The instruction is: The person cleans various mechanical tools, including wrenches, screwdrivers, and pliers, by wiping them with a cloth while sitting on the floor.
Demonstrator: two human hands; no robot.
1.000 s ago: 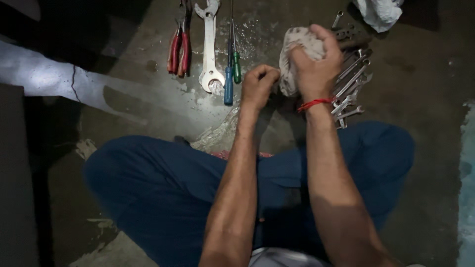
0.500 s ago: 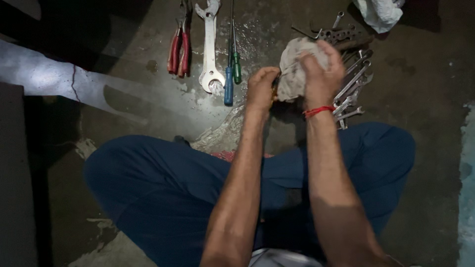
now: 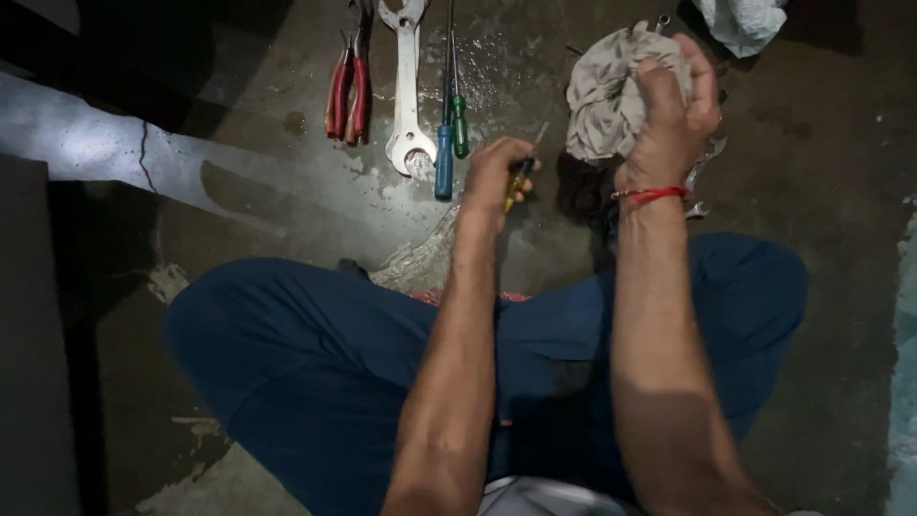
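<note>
My left hand (image 3: 494, 175) grips a small screwdriver (image 3: 522, 176) with a yellow handle, its thin shaft pointing up and to the right. My right hand (image 3: 673, 119), with a red thread around the wrist, clutches a crumpled grey rag (image 3: 609, 96) lifted above the floor. Rag and screwdriver are apart. A pile of silver spanners (image 3: 705, 172) lies mostly hidden behind my right hand.
On the concrete floor ahead lie red-handled pliers (image 3: 346, 91), a big white spanner (image 3: 408, 91), a blue-handled screwdriver (image 3: 443, 158) and a green-handled screwdriver (image 3: 459, 124). A white cloth (image 3: 743, 21) sits at the top right. My crossed legs in blue trousers (image 3: 315, 354) fill the foreground.
The rag was wrapped over the tool between both hands. My right hand has pulled the rag up and to the right, baring the yellow-handled screwdriver in my left hand.
</note>
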